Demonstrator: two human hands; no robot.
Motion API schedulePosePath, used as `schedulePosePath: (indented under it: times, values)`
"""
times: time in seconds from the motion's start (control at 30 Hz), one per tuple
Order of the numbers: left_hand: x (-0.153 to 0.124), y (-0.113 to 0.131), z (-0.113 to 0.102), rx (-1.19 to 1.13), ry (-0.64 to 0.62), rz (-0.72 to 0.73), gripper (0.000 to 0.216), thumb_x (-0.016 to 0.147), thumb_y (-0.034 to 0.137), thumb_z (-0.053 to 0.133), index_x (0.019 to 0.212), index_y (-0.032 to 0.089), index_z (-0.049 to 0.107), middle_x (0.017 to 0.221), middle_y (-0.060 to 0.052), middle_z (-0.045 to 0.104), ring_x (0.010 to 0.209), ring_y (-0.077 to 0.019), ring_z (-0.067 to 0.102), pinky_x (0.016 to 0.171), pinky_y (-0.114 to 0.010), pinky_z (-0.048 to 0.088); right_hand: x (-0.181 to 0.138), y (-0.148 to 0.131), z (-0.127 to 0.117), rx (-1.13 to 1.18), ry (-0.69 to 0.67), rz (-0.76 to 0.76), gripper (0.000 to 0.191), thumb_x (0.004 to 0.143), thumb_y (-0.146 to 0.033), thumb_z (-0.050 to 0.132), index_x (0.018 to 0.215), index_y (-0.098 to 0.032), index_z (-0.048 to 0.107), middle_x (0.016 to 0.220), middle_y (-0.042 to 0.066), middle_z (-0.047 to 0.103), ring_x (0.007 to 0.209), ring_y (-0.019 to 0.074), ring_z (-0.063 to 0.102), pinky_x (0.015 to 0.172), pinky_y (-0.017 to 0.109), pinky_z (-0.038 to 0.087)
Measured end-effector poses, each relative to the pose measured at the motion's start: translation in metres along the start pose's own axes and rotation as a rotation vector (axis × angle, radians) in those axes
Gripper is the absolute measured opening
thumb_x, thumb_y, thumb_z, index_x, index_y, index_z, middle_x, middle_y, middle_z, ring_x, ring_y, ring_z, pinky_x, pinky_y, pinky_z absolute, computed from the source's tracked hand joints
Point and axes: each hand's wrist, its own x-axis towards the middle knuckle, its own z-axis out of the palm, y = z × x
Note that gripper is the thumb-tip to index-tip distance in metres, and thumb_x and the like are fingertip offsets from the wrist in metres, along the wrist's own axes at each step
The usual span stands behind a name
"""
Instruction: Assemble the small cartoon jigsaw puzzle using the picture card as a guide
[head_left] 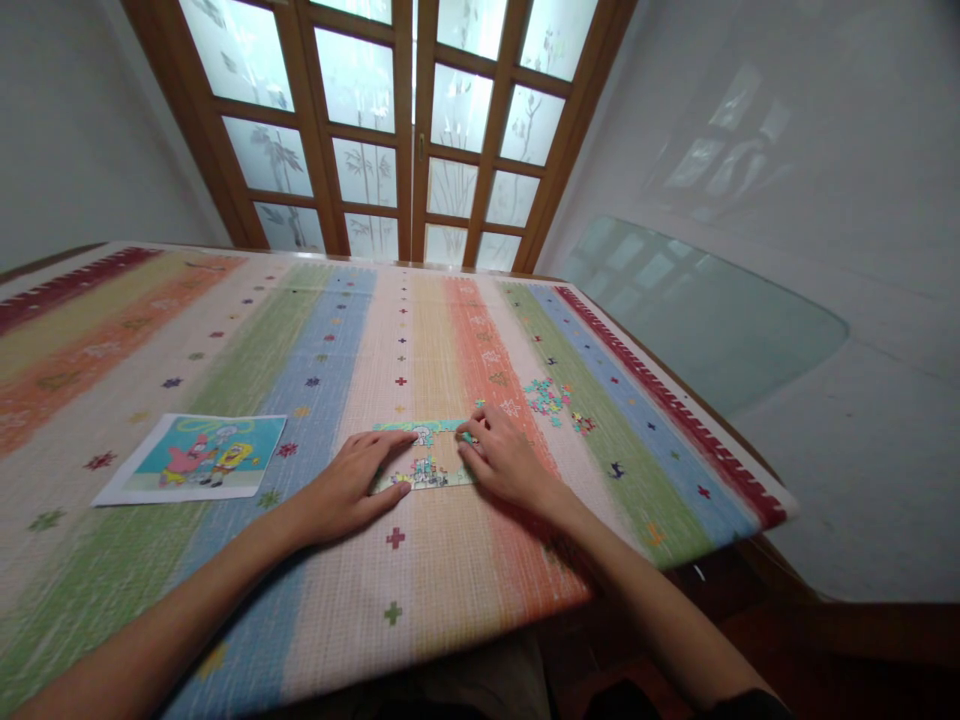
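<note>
A striped cloth point(442, 570) covers the table; on its left side lies a printed picture point(199, 462) of cartoon figures. The left hand point(352, 488) rests with thumb and fingers spread apart at the left end of a puzzle point(426, 472). The right hand point(504, 455) has thumb and fingertips bunched at the right end; whether a piece is clamped between them cannot be told. The puzzle, partly joined, lies flat between the hands, near the middle of the near side. It is probably light, stiff in each piece but weak at the joints, so best steadied by its outer edges. The loose pieces point(547, 397), to the right, appear thin and light, best pinched by their rims. No brand, label or writing is legible.
</note>
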Motion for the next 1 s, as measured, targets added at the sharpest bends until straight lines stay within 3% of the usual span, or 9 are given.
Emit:
schedulePosePath:
  times: [0.2, 0.4, 0.57, 1.0]
  values:
    - [-0.001, -0.001, 0.000, -0.003, -0.001, 0.000, 0.050, 0.102, 0.044, 0.050, 0.147, 0.023, 0.042, 0.144, -0.012, 0.057, 0.130, -0.0312, 0.054, 0.111, -0.054, 0.043, -0.010, 0.071, -0.023, -0.099, 0.109, 0.229, 0.019, 0.092, -0.024, 0.054, 0.097, -0.018, 0.072, 0.100, 0.012, 0.059, 0.098, 0.0275, 0.058, 0.091, 0.043, 0.049]
    - [-0.001, -0.001, 0.000, 0.002, -0.003, -0.008, 0.052, 0.102, 0.045, 0.049, 0.148, 0.023, 0.041, 0.145, -0.013, 0.057, 0.131, -0.0320, 0.054, 0.111, -0.055, 0.043, -0.019, 0.118, -0.038, -0.246, 0.085, 0.342, 0.019, 0.087, -0.025, 0.061, 0.098, -0.019, 0.076, 0.103, 0.014, 0.061, 0.103, 0.0296, 0.058, 0.097, 0.045, 0.046]
    - [-0.001, -0.002, 0.000, 0.002, -0.002, -0.014, 0.053, 0.101, 0.045, 0.050, 0.149, 0.024, 0.041, 0.145, -0.012, 0.057, 0.131, -0.0321, 0.053, 0.112, -0.054, 0.043, -0.027, 0.125, -0.039, -0.231, 0.061, 0.327, 0.020, 0.088, -0.027, 0.061, 0.094, -0.018, 0.077, 0.100, 0.013, 0.064, 0.101, 0.0287, 0.059, 0.095, 0.044, 0.047]
    - [-0.002, -0.001, 0.001, 0.012, -0.007, 0.003, 0.051, 0.102, 0.043, 0.049, 0.149, 0.024, 0.039, 0.145, -0.012, 0.057, 0.131, -0.0318, 0.053, 0.113, -0.055, 0.041, -0.049, 0.110, -0.061, -0.153, 0.015, 0.289, 0.020, 0.088, -0.031, 0.063, 0.089, -0.022, 0.080, 0.097, 0.012, 0.069, 0.096, 0.0288, 0.062, 0.089, 0.043, 0.048]
